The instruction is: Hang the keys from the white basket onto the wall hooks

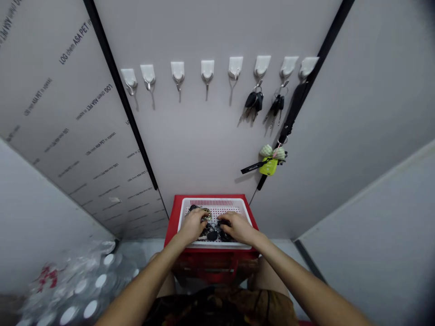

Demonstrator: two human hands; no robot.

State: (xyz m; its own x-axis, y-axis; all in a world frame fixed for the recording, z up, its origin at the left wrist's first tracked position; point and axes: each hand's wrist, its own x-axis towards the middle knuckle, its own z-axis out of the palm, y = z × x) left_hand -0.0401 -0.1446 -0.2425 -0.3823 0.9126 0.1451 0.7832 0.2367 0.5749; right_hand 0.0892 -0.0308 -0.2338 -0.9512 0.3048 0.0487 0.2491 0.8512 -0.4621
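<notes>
A white perforated plastic basket [248, 220] holds a pile of dark keys and key fobs [212, 236]. My left hand [193, 225] reaches in at the left, its fingers curled onto keys beside a gold-coloured round piece [207, 213]. From the right, my right hand [239, 227] has thumb and fingers closed around a black key bunch [224, 230]. The fingers partly cover what they grip. On the wall ahead, a row of white hooks [207, 70] is fixed; two black key bunches [254, 100] [277, 105] hang at the right.
Under the basket is a red stool or box [171, 226]. A yellow-green key fob [268, 166] with a black tag and a fluffy charm hangs lower right, below the last hook [308, 67]. Wrapped bottles with white caps [90, 309] stand on the floor at left. Pale panels flank both sides.
</notes>
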